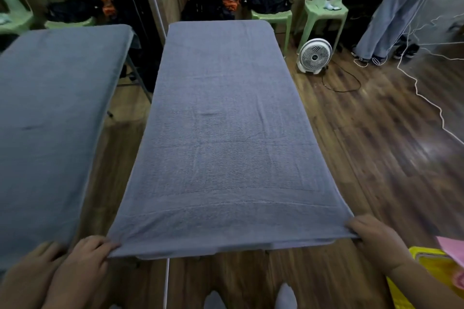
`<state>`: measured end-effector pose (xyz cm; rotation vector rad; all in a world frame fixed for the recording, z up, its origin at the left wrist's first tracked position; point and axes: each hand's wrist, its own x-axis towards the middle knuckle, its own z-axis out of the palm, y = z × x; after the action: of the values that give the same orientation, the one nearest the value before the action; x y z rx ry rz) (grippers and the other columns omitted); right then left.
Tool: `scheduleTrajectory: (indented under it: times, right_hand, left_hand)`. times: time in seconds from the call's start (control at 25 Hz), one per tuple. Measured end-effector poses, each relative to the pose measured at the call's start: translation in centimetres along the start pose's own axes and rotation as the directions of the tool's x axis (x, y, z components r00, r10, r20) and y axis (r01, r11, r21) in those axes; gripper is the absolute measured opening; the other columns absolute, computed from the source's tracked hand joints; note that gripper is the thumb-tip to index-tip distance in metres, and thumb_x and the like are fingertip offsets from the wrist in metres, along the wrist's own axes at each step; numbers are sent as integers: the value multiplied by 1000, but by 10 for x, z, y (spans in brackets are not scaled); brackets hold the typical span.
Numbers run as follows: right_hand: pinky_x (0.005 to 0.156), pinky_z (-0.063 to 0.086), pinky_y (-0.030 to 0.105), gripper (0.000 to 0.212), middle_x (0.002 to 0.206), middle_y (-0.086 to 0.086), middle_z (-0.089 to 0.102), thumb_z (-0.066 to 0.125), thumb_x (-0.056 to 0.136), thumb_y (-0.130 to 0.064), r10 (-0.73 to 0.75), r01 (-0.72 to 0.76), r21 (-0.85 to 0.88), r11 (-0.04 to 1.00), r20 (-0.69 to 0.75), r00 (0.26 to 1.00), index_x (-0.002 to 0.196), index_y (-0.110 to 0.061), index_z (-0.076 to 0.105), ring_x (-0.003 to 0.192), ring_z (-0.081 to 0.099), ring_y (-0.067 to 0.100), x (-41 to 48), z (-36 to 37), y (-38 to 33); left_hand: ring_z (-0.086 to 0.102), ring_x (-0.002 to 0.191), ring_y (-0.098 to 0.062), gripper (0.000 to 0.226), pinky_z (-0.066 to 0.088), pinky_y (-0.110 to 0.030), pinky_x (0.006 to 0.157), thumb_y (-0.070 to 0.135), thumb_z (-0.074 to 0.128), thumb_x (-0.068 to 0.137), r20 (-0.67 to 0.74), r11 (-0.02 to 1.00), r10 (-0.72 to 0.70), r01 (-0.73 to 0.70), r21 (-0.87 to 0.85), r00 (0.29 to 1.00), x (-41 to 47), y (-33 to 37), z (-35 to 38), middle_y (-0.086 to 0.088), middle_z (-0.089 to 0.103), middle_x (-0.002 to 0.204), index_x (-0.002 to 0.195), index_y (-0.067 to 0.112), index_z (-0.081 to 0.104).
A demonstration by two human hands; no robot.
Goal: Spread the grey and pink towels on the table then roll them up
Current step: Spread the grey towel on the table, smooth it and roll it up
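The grey towel (226, 138) lies spread flat along a long narrow table (175, 256), covering it from the far end to the near end. My left hand (85, 256) pinches the towel's near left corner. At the near right corner, my right hand (371, 236) grips the towel, which is pulled taut between both hands. A pink towel (452, 251) shows only partly at the right edge, resting on a yellow container (426, 261) beside my right forearm.
On the left, what looks like a mirror shows a second grey-covered table (50, 113) and a hand. Green chairs (324, 5) with dark bags line the far wall. A white fan (315, 56), cables and a standing person (391, 15) occupy the wooden floor at right.
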<state>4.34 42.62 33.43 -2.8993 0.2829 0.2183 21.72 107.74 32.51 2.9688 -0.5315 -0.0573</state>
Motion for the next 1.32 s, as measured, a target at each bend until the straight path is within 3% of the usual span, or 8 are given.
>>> scheduleTrajectory:
  times: [0.2, 0.32, 0.48, 0.6, 0.68, 0.84, 1.12, 1.32]
  right_hand:
    - [91, 39, 9, 44, 113, -10, 71, 58, 65, -23, 50, -51, 90, 995, 13, 999, 104, -35, 73, 109, 57, 1, -42, 20, 28]
    - [81, 44, 9, 44, 100, -19, 72, 74, 62, -15, 122, -118, 159, 980, -12, 993, 93, -47, 70, 97, 60, -5, -42, 17, 34]
    - [66, 44, 18, 29, 66, -8, 65, 72, 77, 1, 291, -284, 272, 919, 18, 957, 65, -25, 66, 75, 60, 8, 2, -18, 22]
    - [64, 45, 37, 26, 65, -5, 64, 64, 84, -7, 343, -372, 320, 871, 147, 928, 68, -28, 64, 69, 61, 14, 45, -31, 17]
    - [71, 47, 37, 18, 85, -3, 69, 70, 78, -14, 312, -321, 188, 928, 79, 947, 91, -27, 70, 86, 63, 24, 57, -28, 0]
    - [90, 49, 33, 52, 116, -6, 58, 76, 63, -27, -177, 177, -23, 984, 35, 984, 113, -24, 64, 107, 53, 17, 35, 0, -31]
    - [106, 34, 26, 44, 132, 3, 59, 62, 75, -32, -92, 97, 71, 993, -67, 993, 115, -14, 70, 120, 54, 20, 3, 29, -14]
    - [68, 46, 30, 23, 87, -11, 64, 59, 79, -16, 112, -100, 169, 981, -67, 991, 84, -38, 57, 81, 61, 15, 14, -5, -24]
  left_hand:
    - [63, 67, -25, 43, 35, -27, 78, 28, 40, 67, 51, 999, -7, 9, -41, 999, -33, 7, 11, 14, 67, 90, 96, 33, 72]
    - [60, 69, -17, 39, 33, -20, 80, 31, 42, 63, 5, 999, 1, 0, -46, 1000, -38, -2, 19, 19, 64, 85, 90, 34, 70]
    - [57, 65, -31, 24, 40, -37, 65, 20, 45, 72, -87, 960, -267, 257, -113, 960, -5, 23, 4, -5, 66, 73, 76, 29, 66]
    - [55, 73, -26, 22, 48, -41, 64, 17, 51, 79, 120, 892, -416, 430, -142, 901, 46, 29, -13, -7, 65, 83, 89, 35, 60]
    - [54, 87, -33, 33, 50, -48, 71, 11, 59, 76, 64, 929, -366, 368, -31, 928, 64, 39, -8, -12, 63, 98, 106, 24, 61]
    - [54, 107, -28, 52, 44, -43, 94, 24, 50, 64, 50, 990, 140, -141, 30, 989, 34, 68, 13, -4, 57, 119, 114, 20, 61]
    - [52, 104, -27, 39, 51, -50, 90, 22, 49, 82, -17, 994, 12, -13, -109, 1000, 24, 43, 23, -4, 58, 117, 116, 16, 67]
    - [53, 87, -14, 25, 49, -35, 75, 24, 45, 86, -22, 983, -35, 30, -182, 999, 18, 37, 13, 6, 61, 95, 98, 23, 66]
